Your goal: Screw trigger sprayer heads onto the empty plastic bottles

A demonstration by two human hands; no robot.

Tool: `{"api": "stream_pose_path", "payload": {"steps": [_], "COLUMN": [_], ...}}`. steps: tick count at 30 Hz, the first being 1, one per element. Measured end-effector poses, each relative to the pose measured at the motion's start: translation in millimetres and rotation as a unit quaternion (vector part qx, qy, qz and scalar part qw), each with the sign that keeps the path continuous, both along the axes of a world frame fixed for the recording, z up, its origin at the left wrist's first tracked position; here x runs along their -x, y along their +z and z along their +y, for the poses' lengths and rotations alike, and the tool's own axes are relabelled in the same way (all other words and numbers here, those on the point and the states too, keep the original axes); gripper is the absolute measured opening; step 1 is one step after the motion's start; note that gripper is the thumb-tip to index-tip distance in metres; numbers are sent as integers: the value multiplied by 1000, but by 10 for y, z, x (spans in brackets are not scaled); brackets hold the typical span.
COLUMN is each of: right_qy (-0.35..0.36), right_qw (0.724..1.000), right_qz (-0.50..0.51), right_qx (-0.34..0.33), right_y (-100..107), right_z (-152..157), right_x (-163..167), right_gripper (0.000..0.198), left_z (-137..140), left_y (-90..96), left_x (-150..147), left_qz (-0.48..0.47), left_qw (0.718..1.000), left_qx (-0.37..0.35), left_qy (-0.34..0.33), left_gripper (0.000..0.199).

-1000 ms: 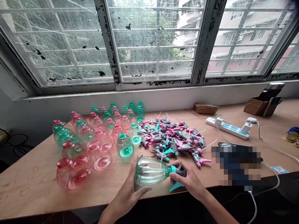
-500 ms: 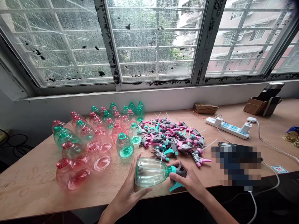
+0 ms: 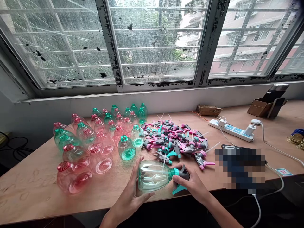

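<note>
A clear green spray bottle (image 3: 154,177) lies on its side in the air above the table's front edge, its neck toward the right. My left hand (image 3: 134,186) cups its base end, thumb below and fingers behind. A grey and teal spray head (image 3: 182,173) sits at the bottle's neck, and my right hand (image 3: 190,180) is closed around it. The teal trigger (image 3: 178,189) points down. Just beyond my hands lies a heap of pink, teal and grey spray heads (image 3: 175,139) with thin white tubes. An open green bottle (image 3: 127,148) stands to the left of the heap.
Several open pink bottles (image 3: 73,179) and green bottles stand on the wooden table (image 3: 30,190) at left. To the right are a white power strip (image 3: 231,129), a partly blurred phone (image 3: 244,155) and cables. Cardboard boxes (image 3: 209,110) stand near the windowed wall.
The bottle has shifted very slightly and its reflections differ, as if turned a little. Both hands keep their hold in nearly the same place.
</note>
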State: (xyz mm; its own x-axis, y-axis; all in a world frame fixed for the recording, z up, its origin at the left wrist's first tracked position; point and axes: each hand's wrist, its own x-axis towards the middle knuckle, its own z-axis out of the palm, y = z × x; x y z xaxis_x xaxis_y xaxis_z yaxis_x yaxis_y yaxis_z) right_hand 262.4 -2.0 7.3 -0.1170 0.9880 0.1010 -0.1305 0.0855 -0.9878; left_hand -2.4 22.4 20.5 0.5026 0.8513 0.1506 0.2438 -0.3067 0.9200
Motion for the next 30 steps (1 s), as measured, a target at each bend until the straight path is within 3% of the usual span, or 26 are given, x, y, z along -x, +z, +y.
{"api": "stream_pose_path", "payload": {"steps": [4,9,12,18,23,30], "right_qy": [0,6,3,-1,2,-8], "right_qw": [1000,1000,1000,1000,1000,1000], "right_qz": [0,4,0,4,3,7], "right_qx": [-1,-4,-9,-6,-11,-2], "right_y": [0,3,6,0,-1,-6], "right_z": [6,6,6,12,9,13], "right_x": [4,5,2,1,5,0], "right_gripper": [37,35,35,36,35,37], "left_z": [3,8,9,13,4,-14], "left_y": [-50,-4,22,-62,-8,39], "left_x": [-2,11,8,8,16,-13], "left_qz": [-16,-38,-49,-15,-25,-66], "left_qw": [1000,998,997,1000,999,996], "left_qx": [-2,37,45,-6,31,54], "left_qy": [2,-21,-28,5,-5,-21], "left_gripper": [87,106,97,87,104,94]}}
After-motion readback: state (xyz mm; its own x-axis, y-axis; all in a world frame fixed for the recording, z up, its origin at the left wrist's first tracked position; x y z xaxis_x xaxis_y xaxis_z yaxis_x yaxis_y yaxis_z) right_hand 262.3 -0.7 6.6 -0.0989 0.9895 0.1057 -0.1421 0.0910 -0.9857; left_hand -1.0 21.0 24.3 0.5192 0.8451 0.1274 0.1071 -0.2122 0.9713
